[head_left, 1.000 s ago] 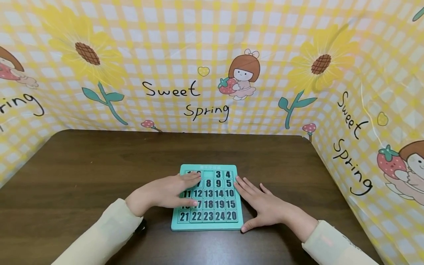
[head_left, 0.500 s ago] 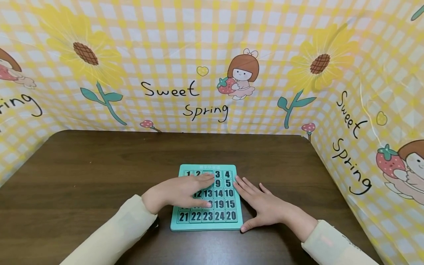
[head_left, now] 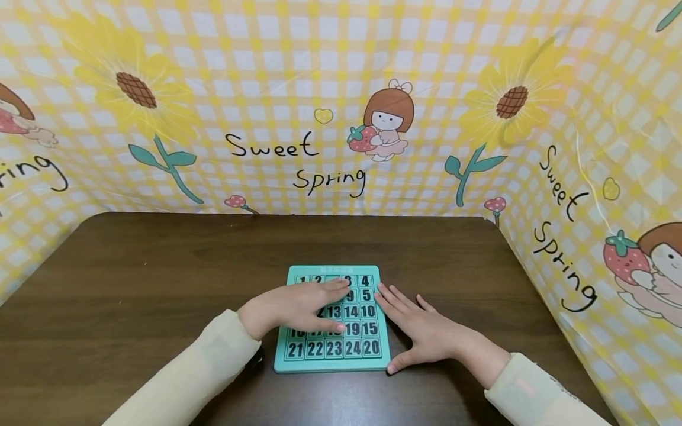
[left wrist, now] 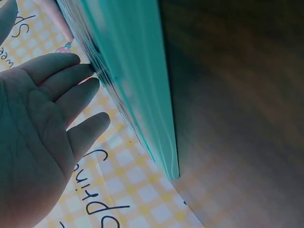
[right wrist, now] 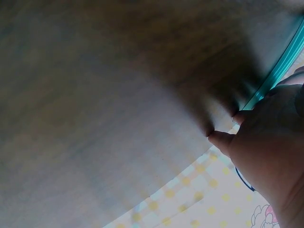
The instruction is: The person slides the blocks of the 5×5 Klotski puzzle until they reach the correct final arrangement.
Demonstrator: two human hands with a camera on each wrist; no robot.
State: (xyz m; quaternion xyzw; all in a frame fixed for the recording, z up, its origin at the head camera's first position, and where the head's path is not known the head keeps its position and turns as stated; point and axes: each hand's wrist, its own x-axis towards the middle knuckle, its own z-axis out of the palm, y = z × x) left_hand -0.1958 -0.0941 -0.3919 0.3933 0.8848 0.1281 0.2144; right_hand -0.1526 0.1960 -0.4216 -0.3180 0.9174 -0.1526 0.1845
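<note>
A teal number slide puzzle [head_left: 330, 366] lies flat on the table, its tiles marked with black numbers. My left hand [head_left: 298, 305] reaches over it from the left, fingers extended, covering several tiles in the middle rows. One fingertip of that hand [left wrist: 38, 128] appears to meet the tile face in the left wrist view, while the palm stays off the puzzle [left wrist: 137, 80]. In the top row, 1, 2 and 4 are readable; 3 is partly covered by a fingertip. My right hand [head_left: 426, 334] lies with spread fingers along the puzzle's right edge, thumb near the lower corner.
The brown wooden table [head_left: 160, 254] extends on all sides of the puzzle. A yellow checked cloth [head_left: 282, 94] with flowers and "Sweet Spring" lettering hangs behind it and along both sides. Light sleeves [head_left: 186, 370] cover both forearms.
My left hand has slid right across the puzzle, from the left columns toward the middle, uncovering tiles 1 and 2. The right hand stays at the right edge.
</note>
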